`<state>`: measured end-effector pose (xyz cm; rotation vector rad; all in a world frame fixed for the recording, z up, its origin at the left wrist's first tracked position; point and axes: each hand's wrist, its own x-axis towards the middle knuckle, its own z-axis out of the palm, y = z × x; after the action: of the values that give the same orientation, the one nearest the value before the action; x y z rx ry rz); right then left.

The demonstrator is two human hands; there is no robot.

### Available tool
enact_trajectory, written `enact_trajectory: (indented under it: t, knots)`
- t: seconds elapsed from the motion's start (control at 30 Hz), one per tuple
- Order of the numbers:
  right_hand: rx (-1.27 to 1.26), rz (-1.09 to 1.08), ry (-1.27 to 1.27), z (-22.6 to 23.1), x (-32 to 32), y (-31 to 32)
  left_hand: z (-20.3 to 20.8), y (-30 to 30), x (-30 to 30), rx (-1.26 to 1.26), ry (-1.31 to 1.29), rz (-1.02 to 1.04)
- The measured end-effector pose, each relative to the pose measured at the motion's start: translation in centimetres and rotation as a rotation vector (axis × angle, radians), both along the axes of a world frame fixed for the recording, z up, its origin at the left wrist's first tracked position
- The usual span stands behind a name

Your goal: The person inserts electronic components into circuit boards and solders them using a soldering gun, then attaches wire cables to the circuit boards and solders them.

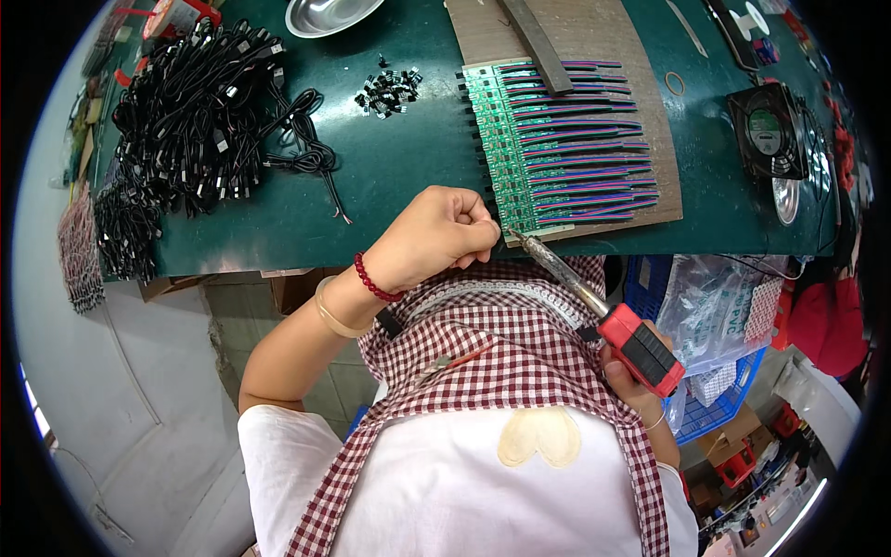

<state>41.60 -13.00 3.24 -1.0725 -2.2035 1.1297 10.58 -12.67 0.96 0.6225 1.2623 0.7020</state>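
Observation:
My right hand [634,379] grips a soldering iron [640,348] by its red and black handle. The iron's metal shaft slants up and left, and its tip is at the near end of a green circuit board panel [501,153]. Beside that corner, my left hand [441,232] is closed with the fingertips pinched together; whatever they hold is hidden. Rows of striped wires [585,153] run rightward from the panel. Small black parts line its left edge. A brown board [664,121] lies under the panel, and a metal bar [536,46] rests across the far part of the wires.
A large heap of black cables [190,121] covers the table's left, with one loose bundle [304,139] beside it. Small black connectors [388,91] form a pile near a metal bowl [329,14]. On the right stands a small fan [768,130]. A blue crate [719,408] sits below the table edge.

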Motion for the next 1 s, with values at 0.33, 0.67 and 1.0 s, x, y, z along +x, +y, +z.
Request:
enact_trajectory:
  t: [0.33, 0.67, 1.0]
  knots:
    - [-0.113, -0.01, 0.096, -1.6, 1.1, -0.8, 0.4, -0.1, -0.3, 0.004, 0.037, 0.008]
    - [-0.433, -0.391, 0.545, -2.1, 1.3, -0.7, 4.1, 0.3, -1.2, 0.326, 0.458, -0.253]
    - [-0.54, -0.414, 0.683, 1.0, -2.1, 1.8, 4.0, -4.6, -11.5, 0.752, 1.413, -0.572]
